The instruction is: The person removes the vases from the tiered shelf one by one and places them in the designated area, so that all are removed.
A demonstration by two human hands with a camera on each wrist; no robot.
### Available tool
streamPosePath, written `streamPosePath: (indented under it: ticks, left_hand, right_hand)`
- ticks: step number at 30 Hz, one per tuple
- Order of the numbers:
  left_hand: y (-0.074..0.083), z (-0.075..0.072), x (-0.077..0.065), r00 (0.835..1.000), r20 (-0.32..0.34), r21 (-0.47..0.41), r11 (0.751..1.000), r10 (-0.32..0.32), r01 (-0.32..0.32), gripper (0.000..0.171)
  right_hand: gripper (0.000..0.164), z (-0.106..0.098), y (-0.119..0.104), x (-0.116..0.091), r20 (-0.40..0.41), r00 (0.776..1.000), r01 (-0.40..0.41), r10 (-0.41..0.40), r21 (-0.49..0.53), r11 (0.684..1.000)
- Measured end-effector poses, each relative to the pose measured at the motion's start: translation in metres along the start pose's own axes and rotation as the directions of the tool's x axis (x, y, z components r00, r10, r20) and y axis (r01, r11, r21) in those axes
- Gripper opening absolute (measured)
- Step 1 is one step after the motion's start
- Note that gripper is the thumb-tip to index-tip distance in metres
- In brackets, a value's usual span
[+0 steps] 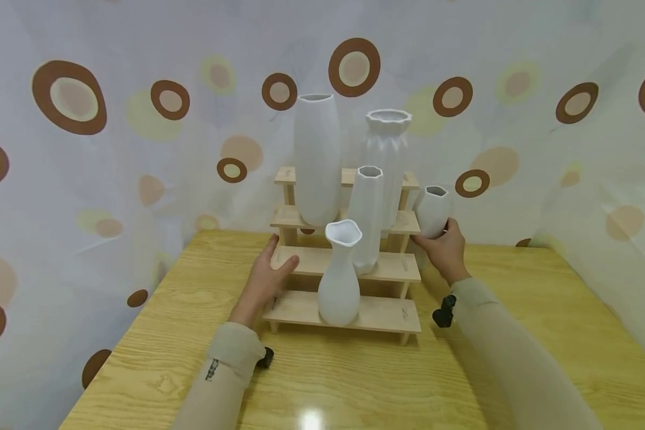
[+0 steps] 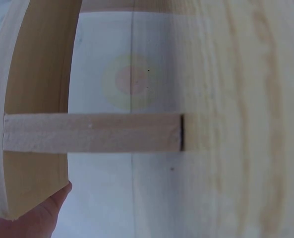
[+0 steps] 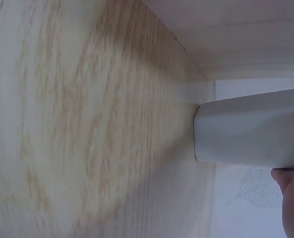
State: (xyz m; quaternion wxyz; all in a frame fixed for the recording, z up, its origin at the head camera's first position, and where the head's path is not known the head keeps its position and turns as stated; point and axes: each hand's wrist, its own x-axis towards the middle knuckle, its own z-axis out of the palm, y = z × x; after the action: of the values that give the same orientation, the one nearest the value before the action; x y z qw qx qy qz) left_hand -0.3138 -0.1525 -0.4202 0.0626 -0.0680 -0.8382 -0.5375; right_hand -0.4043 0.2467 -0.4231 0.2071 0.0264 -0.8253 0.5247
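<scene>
A tiered wooden stand (image 1: 330,312) bears several white vases. My right hand (image 1: 446,251) grips a white vase with an angular mouth (image 1: 433,209) beside the stand's right end. In the right wrist view, the base of that vase (image 3: 246,131) is right at the wooden tabletop, with fingers along its side. At the stand's left end, my left hand (image 1: 263,278) touches the second board from the bottom, fingers straight and thumb spread over it. The left wrist view catches only part of this hand (image 2: 30,220) at the board's corner.
A small fluted-mouth vase (image 1: 340,292) stands on the lowest board, a faceted vase (image 1: 366,227) on the second. Higher up are a tall smooth vase (image 1: 317,161) and a ribbed vase (image 1: 389,155). Behind the wooden table (image 1: 322,382) hangs a circle-patterned covering (image 1: 193,36).
</scene>
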Motion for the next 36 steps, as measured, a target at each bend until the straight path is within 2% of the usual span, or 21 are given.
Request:
streamPosePath:
  ticks: [6, 11, 21, 36]
  left_hand:
    - [0.003, -0.002, 0.003, 1.000, -0.006, -0.008, 1.000, 0.000, 0.000, 0.091]
    - [0.004, -0.004, 0.006, 1.000, -0.014, -0.010, 1.000, 0.009, -0.009, 0.091]
    - [0.004, -0.001, 0.006, 1.000, 0.009, -0.023, 1.000, 0.007, -0.007, 0.092]
    - [-0.003, 0.002, 0.004, 1.000, 0.003, -0.011, 1.000, 0.015, -0.015, 0.092]
  right_hand:
    - [0.082, 0.000, -0.002, 0.007, 0.025, 0.999, 0.039, -0.038, -0.051, 0.998]
    - [0.081, 0.000, -0.004, 0.011, 0.017, 0.999, 0.042, -0.041, -0.059, 0.997]
    - [0.079, -0.002, 0.001, 0.003, 0.008, 1.000, 0.026, -0.026, -0.087, 0.996]
    - [0.078, -0.005, -0.002, -0.006, 0.071, 0.997, -0.014, 0.015, -0.025, 1.000]
